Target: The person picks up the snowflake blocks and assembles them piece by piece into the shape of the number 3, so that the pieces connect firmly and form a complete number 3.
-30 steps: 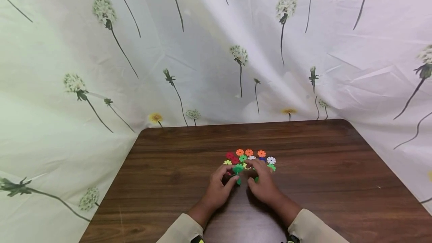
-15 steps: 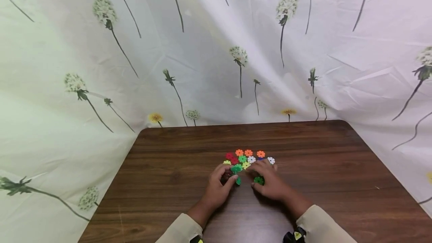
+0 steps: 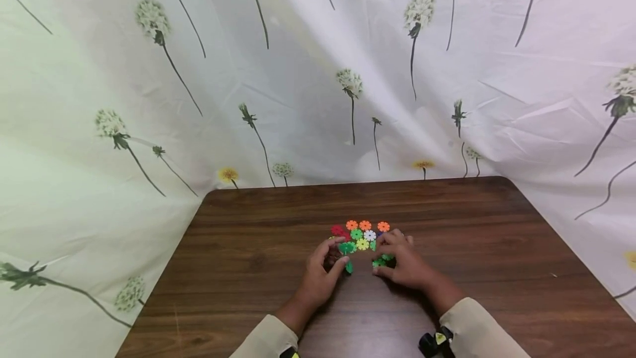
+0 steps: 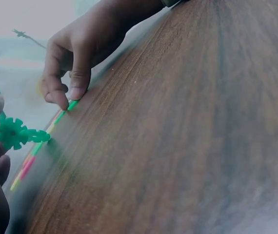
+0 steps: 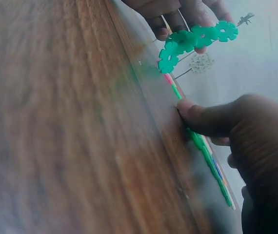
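Note:
Several green notched discs joined together (image 5: 182,42) are pinched by my left hand (image 3: 318,276), upright above the table; the left wrist view shows the same joined piece (image 4: 13,133) beside the fingers. My right hand (image 3: 406,264) is low over the table on the right, thumb and fingers at loose green discs (image 3: 381,261). In the right wrist view the right thumb (image 5: 195,113) touches the edge of a flat green disc. Whether that disc is lifted cannot be told.
Beyond the hands lie flat discs: orange ones (image 3: 365,225), a white one (image 3: 370,235), a yellow one (image 3: 362,244) and red ones (image 3: 337,230). The brown wooden table (image 3: 238,247) ends at a flower-printed cloth (image 3: 298,98).
My right hand has moved to the right, away from the joined green discs, and lowered to the loose green ones. My left hand has stayed nearly still with its piece.

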`<state>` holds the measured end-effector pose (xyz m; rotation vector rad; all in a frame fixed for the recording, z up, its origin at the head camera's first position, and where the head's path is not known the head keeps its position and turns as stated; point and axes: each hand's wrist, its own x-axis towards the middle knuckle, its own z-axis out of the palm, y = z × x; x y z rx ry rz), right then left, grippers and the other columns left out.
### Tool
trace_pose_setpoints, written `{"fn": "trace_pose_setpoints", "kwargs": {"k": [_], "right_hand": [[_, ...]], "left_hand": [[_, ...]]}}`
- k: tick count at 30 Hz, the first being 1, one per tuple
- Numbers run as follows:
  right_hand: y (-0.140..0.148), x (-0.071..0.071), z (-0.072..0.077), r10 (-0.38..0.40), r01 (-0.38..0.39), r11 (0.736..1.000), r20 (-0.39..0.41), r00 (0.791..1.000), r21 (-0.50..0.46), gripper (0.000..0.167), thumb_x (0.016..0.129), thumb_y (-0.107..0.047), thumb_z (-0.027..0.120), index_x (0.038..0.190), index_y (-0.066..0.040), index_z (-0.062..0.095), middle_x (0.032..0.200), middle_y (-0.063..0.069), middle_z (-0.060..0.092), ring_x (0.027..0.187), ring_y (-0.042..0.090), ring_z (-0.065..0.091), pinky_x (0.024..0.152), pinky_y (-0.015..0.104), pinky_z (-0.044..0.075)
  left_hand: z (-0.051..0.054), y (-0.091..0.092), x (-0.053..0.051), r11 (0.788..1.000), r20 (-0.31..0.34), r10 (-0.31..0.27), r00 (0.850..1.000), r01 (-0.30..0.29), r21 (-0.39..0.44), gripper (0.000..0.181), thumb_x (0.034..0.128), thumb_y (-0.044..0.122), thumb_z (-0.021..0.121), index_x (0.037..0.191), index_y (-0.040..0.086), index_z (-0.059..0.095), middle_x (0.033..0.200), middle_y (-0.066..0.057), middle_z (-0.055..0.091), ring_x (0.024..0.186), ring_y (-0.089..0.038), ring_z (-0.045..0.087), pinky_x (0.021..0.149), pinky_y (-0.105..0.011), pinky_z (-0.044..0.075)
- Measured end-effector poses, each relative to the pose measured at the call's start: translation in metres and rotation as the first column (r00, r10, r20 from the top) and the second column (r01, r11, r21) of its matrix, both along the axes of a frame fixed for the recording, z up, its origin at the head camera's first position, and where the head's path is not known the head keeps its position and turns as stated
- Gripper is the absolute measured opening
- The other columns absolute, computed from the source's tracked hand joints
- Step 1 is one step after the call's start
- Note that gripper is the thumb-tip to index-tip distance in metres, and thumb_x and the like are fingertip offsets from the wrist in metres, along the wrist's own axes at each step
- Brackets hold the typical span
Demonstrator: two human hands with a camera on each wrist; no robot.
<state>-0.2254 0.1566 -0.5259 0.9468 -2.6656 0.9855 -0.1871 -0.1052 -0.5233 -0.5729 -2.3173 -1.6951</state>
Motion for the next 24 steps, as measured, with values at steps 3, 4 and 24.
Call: {"fn": "trace_pose_setpoints", "kwargs": {"k": [3,4,24], "right_hand": [[0.0004,-0.0005,0.0003,-0.011,0.011,1.000,0.021,1.000,0.015,0.017,0.087,-0.024,0.094,0.101,-0.022,0.084,0.117,-0.006,0.064,0.112,0.013,0.046,0.094,0.046,0.026],[0.0005,-0.0008,0.0001,-0.015,0.014,1.000,0.025,1.000,0.019,0.017,0.087,-0.026,0.094,0.100,-0.023,0.083,0.118,-0.006,0.063,0.113,0.013,0.046,0.095,0.047,0.027],[-0.0062,0.0018,0.0012,0.041,-0.048,0.997,-0.099,0.994,-0.067,0.021,0.089,-0.016,0.091,0.107,-0.016,0.082,0.102,-0.008,0.080,0.097,0.007,0.062,0.093,0.044,0.024]], "left_hand": [[0.0016,-0.0001,0.0004,1.000,0.008,-0.006,1.000,0.006,0.000,0.038,0.1048,0.010,0.074,0.141,0.018,0.068,0.114,-0.007,0.072,0.098,-0.022,0.070,0.086,-0.029,0.061],[0.0016,-0.0002,0.0004,1.000,0.009,-0.004,1.000,0.004,-0.004,0.037,0.1050,0.011,0.074,0.141,0.018,0.068,0.114,-0.006,0.071,0.099,-0.022,0.070,0.087,-0.029,0.060],[-0.0018,-0.0020,-0.0005,0.999,-0.029,0.015,0.999,-0.016,-0.029,0.036,0.1054,0.015,0.074,0.141,0.016,0.070,0.111,-0.006,0.072,0.097,-0.018,0.066,0.085,-0.026,0.058]]}}
